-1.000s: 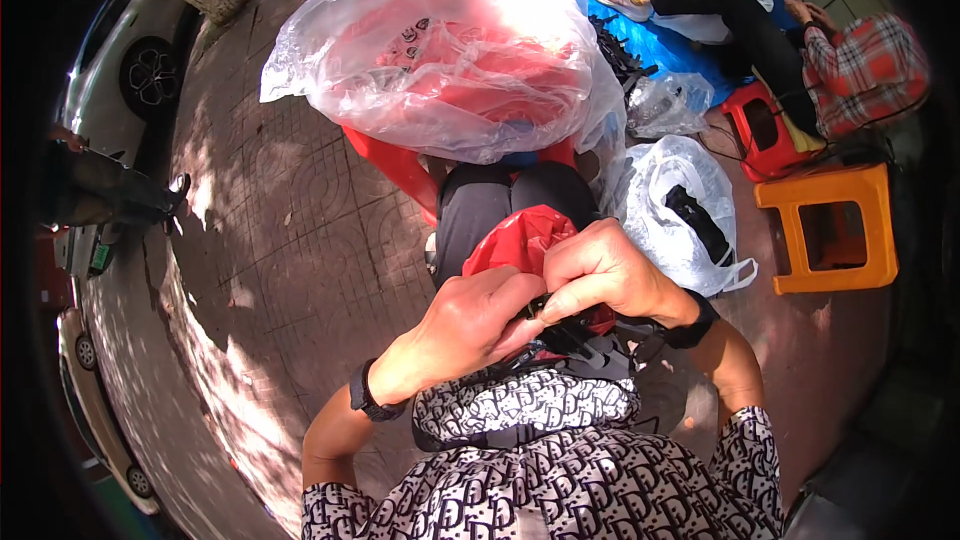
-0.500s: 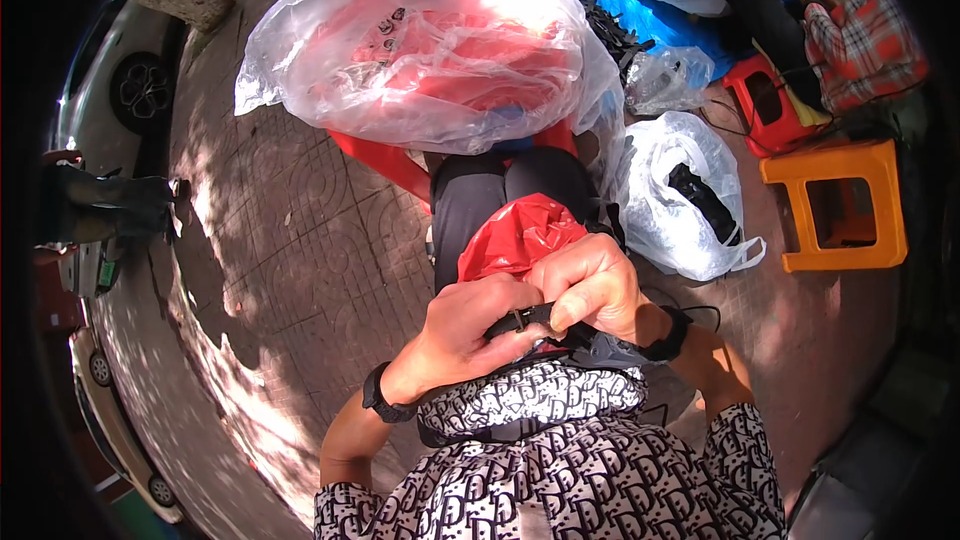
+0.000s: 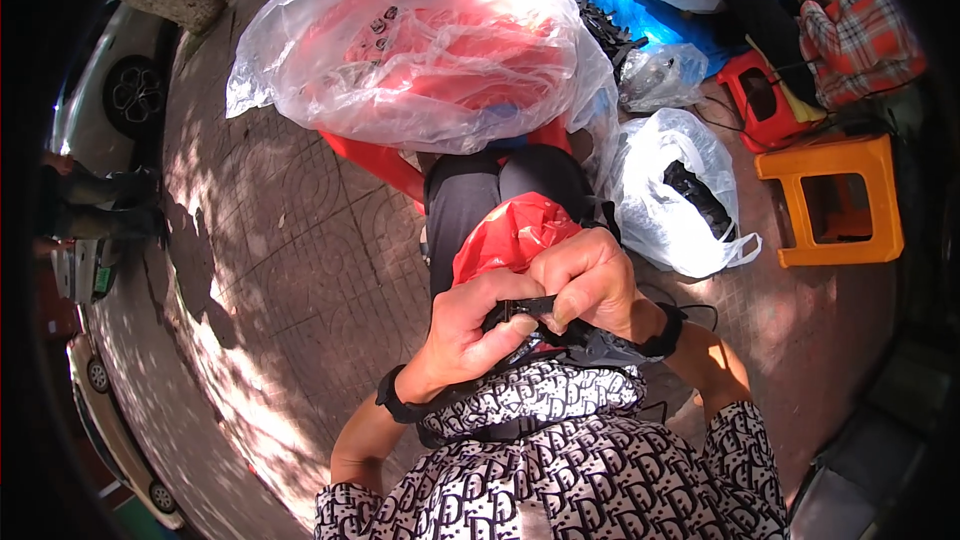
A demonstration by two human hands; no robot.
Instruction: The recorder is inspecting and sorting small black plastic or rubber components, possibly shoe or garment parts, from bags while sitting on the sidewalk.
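Observation:
A short black strap (image 3: 534,305) is stretched between my two hands above my lap. My left hand (image 3: 462,325) is closed, pinching the strap's left part, where a small dark buckle-like piece shows. With thumb and bent fingers my right hand (image 3: 592,285) grips the other end. Under the hands, across my thighs, lies a crumpled red plastic bag (image 3: 512,236). Some dark and clear plastic material (image 3: 590,350) sits in my lap below the right hand, partly hidden. Both wrists wear black bands.
A big clear plastic bag (image 3: 440,50) covers something red ahead. To the right are a white bag with black items (image 3: 680,205), an orange stool (image 3: 838,202) and a red stool (image 3: 757,105). Another person (image 3: 860,50) sits beyond; black pieces (image 3: 605,30) lie near a blue sheet (image 3: 655,25).
My left hand has shifted slightly right and its thumb has moved along the strap. The right hand keeps its grip. At far left, a standing person's legs have shifted.

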